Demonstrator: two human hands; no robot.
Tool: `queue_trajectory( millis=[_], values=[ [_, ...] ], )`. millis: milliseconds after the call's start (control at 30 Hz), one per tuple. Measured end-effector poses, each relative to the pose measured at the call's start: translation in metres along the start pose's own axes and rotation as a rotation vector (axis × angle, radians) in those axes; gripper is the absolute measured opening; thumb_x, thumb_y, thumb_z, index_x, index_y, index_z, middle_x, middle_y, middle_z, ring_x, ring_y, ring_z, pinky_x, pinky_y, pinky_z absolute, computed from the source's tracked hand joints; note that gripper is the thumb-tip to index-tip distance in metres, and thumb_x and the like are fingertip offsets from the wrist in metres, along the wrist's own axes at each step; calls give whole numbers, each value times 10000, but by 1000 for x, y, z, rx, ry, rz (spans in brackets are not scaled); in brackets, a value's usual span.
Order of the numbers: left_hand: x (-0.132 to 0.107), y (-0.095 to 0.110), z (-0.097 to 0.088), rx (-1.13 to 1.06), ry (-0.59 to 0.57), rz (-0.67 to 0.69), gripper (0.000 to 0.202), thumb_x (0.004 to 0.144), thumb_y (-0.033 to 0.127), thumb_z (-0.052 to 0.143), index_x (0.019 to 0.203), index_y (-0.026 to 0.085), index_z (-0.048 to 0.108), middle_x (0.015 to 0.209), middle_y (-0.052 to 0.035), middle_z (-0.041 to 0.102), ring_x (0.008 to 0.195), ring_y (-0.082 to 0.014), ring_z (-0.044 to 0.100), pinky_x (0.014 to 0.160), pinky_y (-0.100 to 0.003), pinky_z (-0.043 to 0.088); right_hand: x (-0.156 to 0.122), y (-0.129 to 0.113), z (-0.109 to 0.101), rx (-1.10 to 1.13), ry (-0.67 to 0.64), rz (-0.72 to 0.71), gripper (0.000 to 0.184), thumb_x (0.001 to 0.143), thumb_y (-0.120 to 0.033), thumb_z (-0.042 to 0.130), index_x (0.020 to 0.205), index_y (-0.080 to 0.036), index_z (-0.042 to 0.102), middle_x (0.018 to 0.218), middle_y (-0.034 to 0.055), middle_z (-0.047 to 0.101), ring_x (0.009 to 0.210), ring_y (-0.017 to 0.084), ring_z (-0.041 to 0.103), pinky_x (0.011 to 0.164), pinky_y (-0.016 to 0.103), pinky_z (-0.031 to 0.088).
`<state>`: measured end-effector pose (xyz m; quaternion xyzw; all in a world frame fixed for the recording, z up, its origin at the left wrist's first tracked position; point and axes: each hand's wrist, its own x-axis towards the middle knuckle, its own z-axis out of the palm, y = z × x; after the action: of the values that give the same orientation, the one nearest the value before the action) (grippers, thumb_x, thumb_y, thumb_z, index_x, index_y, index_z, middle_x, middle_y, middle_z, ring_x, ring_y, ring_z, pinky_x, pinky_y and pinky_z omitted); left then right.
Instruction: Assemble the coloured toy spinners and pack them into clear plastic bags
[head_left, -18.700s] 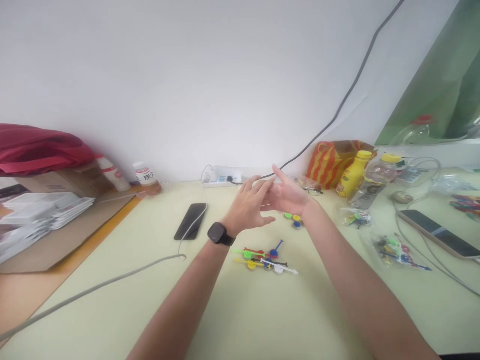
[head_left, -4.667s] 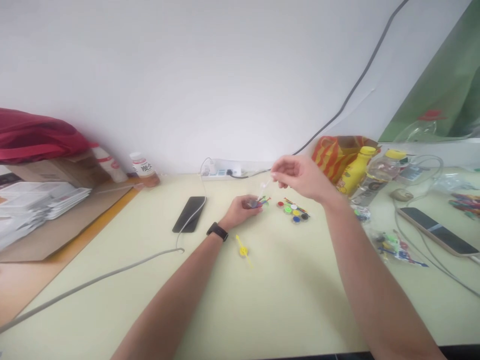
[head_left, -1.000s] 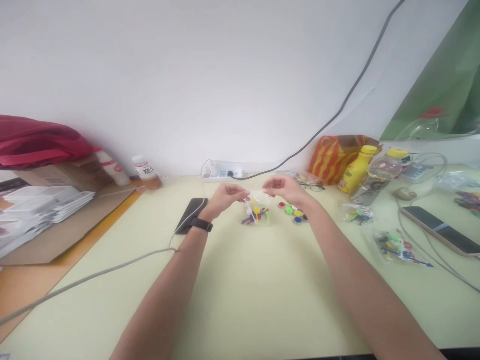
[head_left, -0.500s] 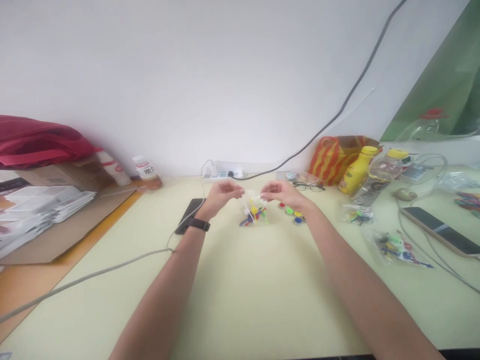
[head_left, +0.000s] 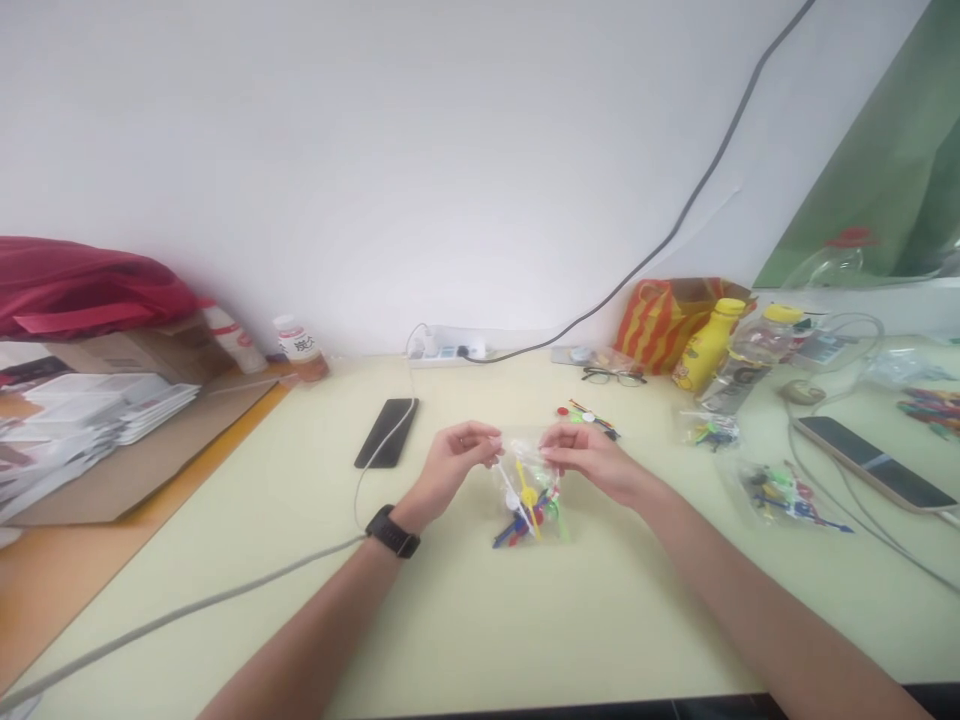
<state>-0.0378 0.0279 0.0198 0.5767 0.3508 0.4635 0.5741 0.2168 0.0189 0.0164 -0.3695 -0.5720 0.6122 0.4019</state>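
A clear plastic bag (head_left: 531,505) hangs between my two hands over the table. Inside it are several coloured plastic pieces, among them a yellow arrow-like piece (head_left: 528,495), with white, blue, red and green ones around it. My left hand (head_left: 463,455) pinches the bag's upper left corner; a black watch (head_left: 393,532) is on that wrist. At the upper right corner, my right hand (head_left: 589,455) pinches the bag between thumb and fingers. Behind my right hand lies a small group of loose coloured pieces (head_left: 589,415), partly hidden by it.
A black phone (head_left: 387,433) with a cable across it lies left. Glasses (head_left: 613,377), a striped bag (head_left: 649,320) and a yellow bottle (head_left: 710,345) stand back right. Two filled plastic bags (head_left: 795,495) and another phone (head_left: 876,462) lie right. Stacked white trays (head_left: 97,415) are at left.
Both hands and the bag have come nearer to me and lower in view. The black phone and the loose pieces behind my right hand now show more fully.
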Motion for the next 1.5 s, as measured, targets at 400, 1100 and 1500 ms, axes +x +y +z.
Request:
queue_trajectory(
  millis=[400, 1100, 1500],
  values=[
    [-1, -6, -11, 128, -15, 81, 154, 867, 292, 743, 935, 173, 812, 883, -87, 766, 807, -193, 666, 808, -324, 530, 1, 16, 4, 41, 157, -111, 201, 823, -327, 688, 921, -202, 810, 700, 27, 661, 646, 151, 579, 618, 299, 479],
    [-2, -4, 2, 140, -16, 11, 287, 779, 389, 842, 935, 160, 764, 881, -71, 759, 814, -190, 693, 787, -307, 539, -3, 15, 20, -167, 245, -226, 302, 818, -440, 775, 1004, -215, 699, 825, 38, 691, 795, 200, 659, 771, 344, 530],
    [-2, -5, -2, 129, -33, 20, 244, 823, 338, 810, 1005, 176, 785, 890, -71, 768, 866, -207, 710, 805, -309, 542, -3, 9, 24, -96, 226, -167, 280, 758, -447, 820, 876, -204, 746, 836, 42, 715, 726, 173, 618, 694, 324, 508]
  ],
)
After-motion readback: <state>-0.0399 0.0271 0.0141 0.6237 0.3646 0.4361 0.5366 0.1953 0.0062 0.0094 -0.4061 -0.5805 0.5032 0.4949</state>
